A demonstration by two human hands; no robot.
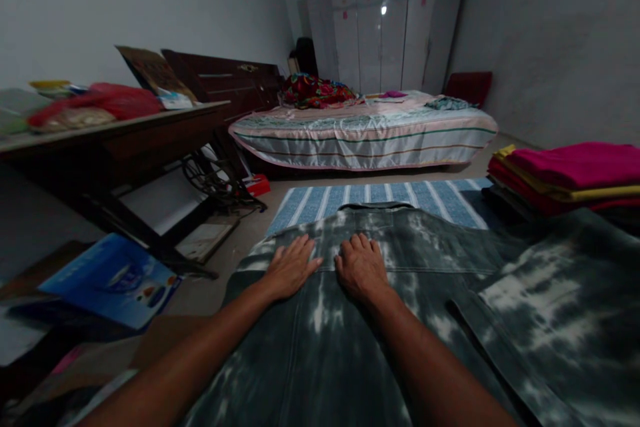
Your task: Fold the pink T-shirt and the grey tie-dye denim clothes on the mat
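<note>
A dark green and white tie-dye jacket [345, 327] lies spread out in front of me, its collar [377, 207] at the far end. Its back seems to face up, and one sleeve [560, 300] stretches out to the right. My left hand [293, 267] rests flat on the cloth near the shoulder seam, fingers apart. Just to its right, my right hand [361, 263] presses on the same cloth with its fingers slightly bent. Nothing shows in either hand. Under the jacket lies a blue-and-white striped cloth [325, 199].
Folded clothes [575, 170] are stacked at the right. A bed [360, 140] stands beyond the striped cloth, before a white wardrobe [370, 33]. To the left are a table [165, 121] with a treadle frame below and a blue box [115, 280] on the floor.
</note>
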